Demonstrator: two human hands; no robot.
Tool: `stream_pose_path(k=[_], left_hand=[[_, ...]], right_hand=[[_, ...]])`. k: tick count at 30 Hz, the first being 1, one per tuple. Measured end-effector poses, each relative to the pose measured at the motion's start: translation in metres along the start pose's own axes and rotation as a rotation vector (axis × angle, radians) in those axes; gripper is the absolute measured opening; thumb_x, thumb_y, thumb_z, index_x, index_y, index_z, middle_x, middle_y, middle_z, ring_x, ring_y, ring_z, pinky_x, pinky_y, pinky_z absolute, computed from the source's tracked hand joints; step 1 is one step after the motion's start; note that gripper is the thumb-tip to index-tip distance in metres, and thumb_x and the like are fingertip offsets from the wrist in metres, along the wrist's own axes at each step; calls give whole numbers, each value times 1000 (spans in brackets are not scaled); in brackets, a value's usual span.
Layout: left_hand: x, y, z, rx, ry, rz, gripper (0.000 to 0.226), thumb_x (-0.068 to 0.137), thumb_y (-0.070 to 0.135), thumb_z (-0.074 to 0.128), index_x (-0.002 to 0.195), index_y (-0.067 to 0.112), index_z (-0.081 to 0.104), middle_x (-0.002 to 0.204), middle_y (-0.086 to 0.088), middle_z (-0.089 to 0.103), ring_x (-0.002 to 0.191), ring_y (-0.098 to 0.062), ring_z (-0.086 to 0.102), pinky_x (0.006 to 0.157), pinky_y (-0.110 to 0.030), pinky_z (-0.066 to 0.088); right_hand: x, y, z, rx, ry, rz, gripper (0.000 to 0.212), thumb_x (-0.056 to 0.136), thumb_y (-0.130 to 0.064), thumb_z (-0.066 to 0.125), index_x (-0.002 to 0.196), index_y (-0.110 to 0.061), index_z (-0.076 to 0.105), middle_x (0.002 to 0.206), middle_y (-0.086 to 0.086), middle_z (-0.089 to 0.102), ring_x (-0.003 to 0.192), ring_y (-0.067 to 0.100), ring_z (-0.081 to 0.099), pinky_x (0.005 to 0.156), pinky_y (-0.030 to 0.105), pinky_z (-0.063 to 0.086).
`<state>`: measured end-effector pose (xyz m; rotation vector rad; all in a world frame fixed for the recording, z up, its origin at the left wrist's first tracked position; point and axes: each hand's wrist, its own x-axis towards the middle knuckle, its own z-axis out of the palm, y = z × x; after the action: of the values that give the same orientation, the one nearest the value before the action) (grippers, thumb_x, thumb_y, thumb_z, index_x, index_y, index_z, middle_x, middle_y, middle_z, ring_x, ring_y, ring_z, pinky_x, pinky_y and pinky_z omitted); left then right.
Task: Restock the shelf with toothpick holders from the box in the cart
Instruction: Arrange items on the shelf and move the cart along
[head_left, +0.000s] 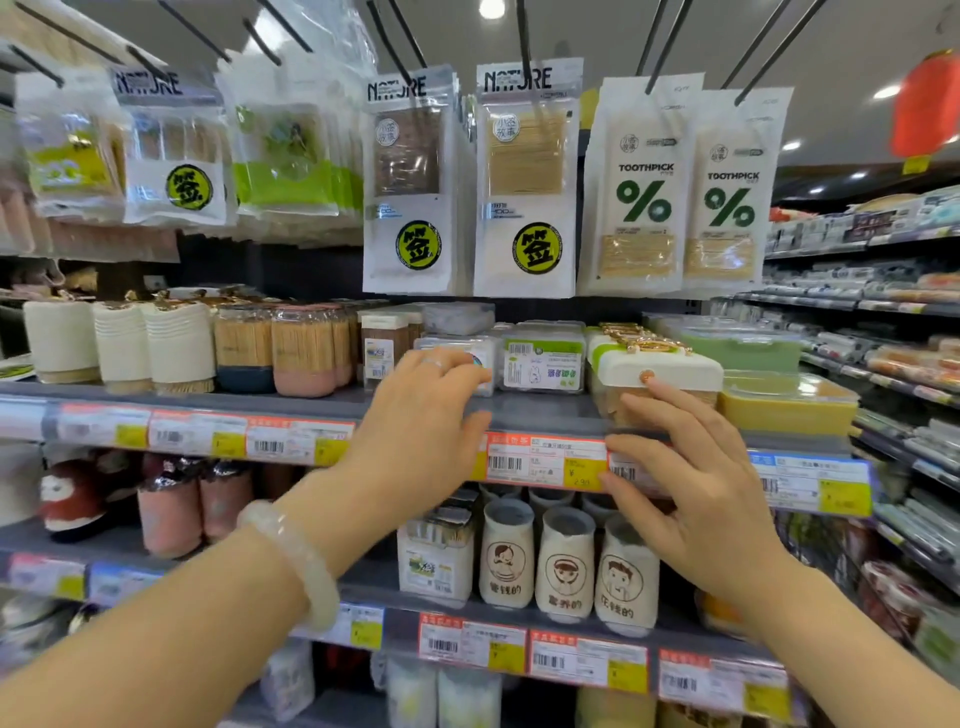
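"NATURE" is printed atop the hanging clear packs (527, 179); "TOOTHPICK" and a green "%" are shown on the white pouches (641, 187). "2.90" is read on a yellow price tag (546, 462).

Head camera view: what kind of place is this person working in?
Most likely a shop aisle. Price labels with barcodes line the shelf edge, toothpick packets hang from hooks above, and more stocked shelves run off to the right.
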<state>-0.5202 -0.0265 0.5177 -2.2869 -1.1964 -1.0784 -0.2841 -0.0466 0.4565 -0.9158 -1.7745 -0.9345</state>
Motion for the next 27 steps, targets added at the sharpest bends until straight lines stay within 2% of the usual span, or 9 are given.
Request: stream_pose_path(k=[2, 4, 8, 12, 15, 21, 23, 27], left_hand=[[23, 6, 9, -10, -86, 2, 38, 92, 15, 53, 130, 8, 53, 135, -8, 50, 126, -28, 41, 104, -33, 30], [48, 11, 24, 13, -182, 25, 40, 94, 11, 50, 134, 8, 47, 140, -7, 44, 130, -24, 35, 106, -31, 27], [95, 20, 47, 76, -383, 39, 44, 94, 13, 52, 136, 7, 42, 143, -10, 39, 131, -27, 38, 107, -37, 35], [123, 24, 57, 58, -496, 58, 52, 89, 12, 59, 137, 15, 42, 137, -9, 47, 121, -27, 49, 99, -39, 45], [128, 23, 61, 133, -483, 102, 58, 87, 16, 62, 140, 19, 39, 135, -7, 49, 121, -26, 48, 99, -41, 44], [118, 21, 55, 360, -341, 226, 63, 91, 23, 59, 145, 21, 28, 143, -6, 40, 131, -27, 35, 102, -41, 34], [117, 20, 52, 382, -312, 240, 64, 92, 24, 57, 146, 22, 24, 144, -6, 39, 131, -27, 35, 102, -40, 33], [117, 20, 52, 376, -275, 236, 61, 91, 24, 59, 145, 23, 29, 140, -5, 45, 126, -26, 42, 100, -38, 36]], right_hand=[[0, 1, -1, 8, -8, 0, 27, 85, -31, 60, 93, -8, 73, 120, 13, 62, 127, 28, 46, 102, 45, 39], [0, 2, 0, 6, -7, -1, 27, 85, -31, 61, 93, -8, 73, 119, 13, 63, 127, 28, 46, 101, 46, 41], [0, 3, 0, -2, -8, -3, 25, 85, -31, 61, 93, -10, 73, 121, 11, 62, 128, 27, 45, 103, 42, 39], [-2, 4, 2, -9, -5, -10, 23, 85, -31, 61, 93, -12, 73, 121, 9, 62, 129, 25, 43, 106, 37, 36], [-2, 5, 3, -17, -12, -16, 23, 85, -31, 62, 94, -12, 72, 122, 10, 62, 130, 26, 43, 104, 40, 38], [-3, 3, 4, -33, -1, -29, 23, 85, -30, 62, 94, -11, 72, 122, 11, 62, 128, 26, 44, 101, 46, 40], [-2, 3, 4, -36, 1, -31, 23, 84, -30, 62, 94, -12, 72, 122, 11, 62, 129, 26, 44, 101, 46, 40], [-3, 3, 4, -36, 1, -30, 23, 84, -31, 62, 95, -12, 71, 123, 11, 62, 129, 26, 44, 101, 46, 40]])
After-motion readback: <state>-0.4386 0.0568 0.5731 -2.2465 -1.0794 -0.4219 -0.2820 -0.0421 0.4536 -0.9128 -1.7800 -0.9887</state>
